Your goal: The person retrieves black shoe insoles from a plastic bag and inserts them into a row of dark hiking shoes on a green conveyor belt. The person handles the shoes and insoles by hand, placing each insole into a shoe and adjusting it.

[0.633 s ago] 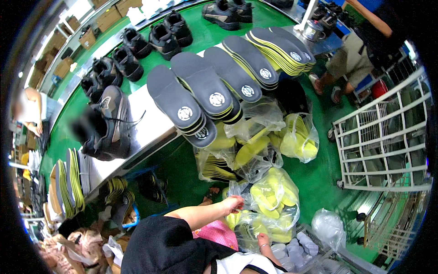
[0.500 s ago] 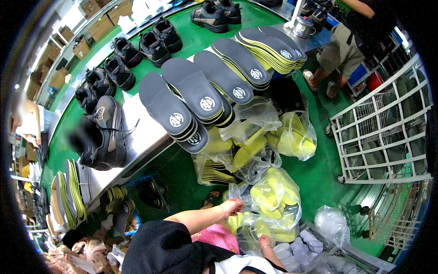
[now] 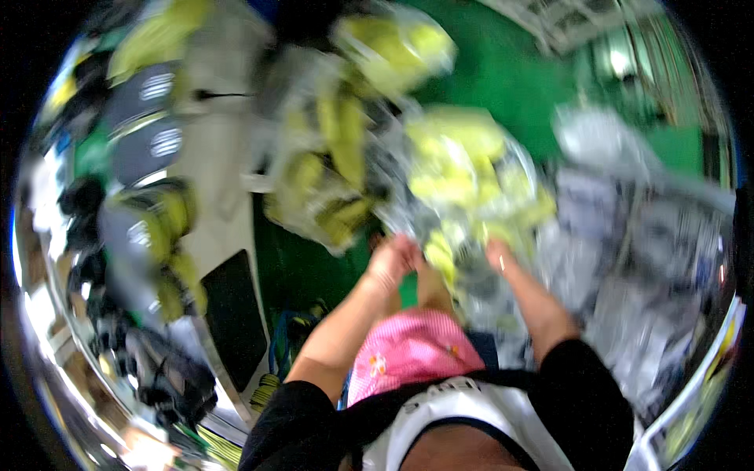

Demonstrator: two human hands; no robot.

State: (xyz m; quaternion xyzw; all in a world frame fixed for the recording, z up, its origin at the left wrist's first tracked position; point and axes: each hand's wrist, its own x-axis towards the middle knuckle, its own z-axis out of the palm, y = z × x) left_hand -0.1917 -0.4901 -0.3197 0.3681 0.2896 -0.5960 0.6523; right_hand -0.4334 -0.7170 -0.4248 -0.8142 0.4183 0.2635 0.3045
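The picture is smeared by motion. Beside my legs is a clear plastic bag [image 3: 459,263] with yellow-green insoles in it. My left hand [image 3: 397,259] has its fingers closed at the left edge of this bag, gripping the plastic. At its right edge, my right hand [image 3: 499,253] is closed on the plastic too, its fingertips partly lost in blur. Just beyond my hands lies a fuller bag of yellow-green insoles [image 3: 455,149]. More bagged insoles [image 3: 338,157] lie to the left of it.
To the left runs a worktable [image 3: 228,173] with stacks of dark grey insoles [image 3: 145,149] and black shoes [image 3: 169,369]. Grey items in clear plastic [image 3: 593,204] fill the right side. A white mesh cart [image 3: 550,23] stands at the far right on the green floor [image 3: 491,67].
My head has turned down and to the right, so the table now lies left and both forearms show fully. Both hands stay at the bag.
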